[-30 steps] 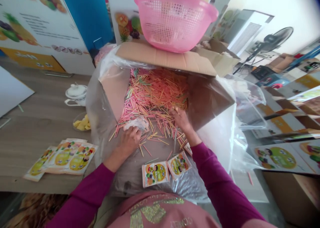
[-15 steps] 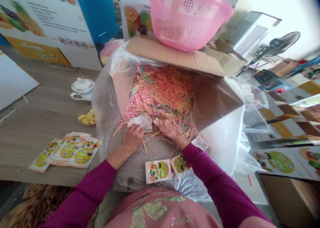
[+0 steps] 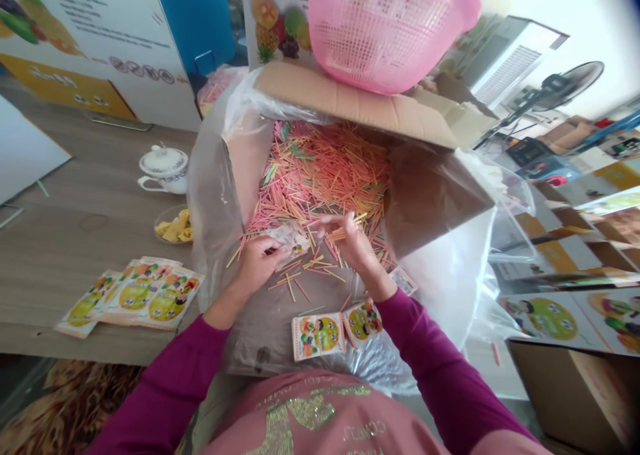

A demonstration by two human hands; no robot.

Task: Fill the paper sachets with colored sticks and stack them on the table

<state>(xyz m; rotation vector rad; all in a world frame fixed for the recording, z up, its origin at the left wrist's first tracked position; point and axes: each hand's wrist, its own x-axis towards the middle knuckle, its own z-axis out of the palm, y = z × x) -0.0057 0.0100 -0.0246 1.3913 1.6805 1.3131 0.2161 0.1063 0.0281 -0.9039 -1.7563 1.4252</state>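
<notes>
Two bare hands work over a heap of pink, yellow and green wooden sticks inside a plastic-lined carton. Right hand: thumb and fingers pinched on a small bunch of sticks, long axes running sideways across the hand. Left hand: curled, fingertips at a crumpled printed packet; whether gripped, hard to tell.

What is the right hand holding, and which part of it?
The right hand pinches a small bunch of thin coloured sticks, gripping them near their middle.
</notes>
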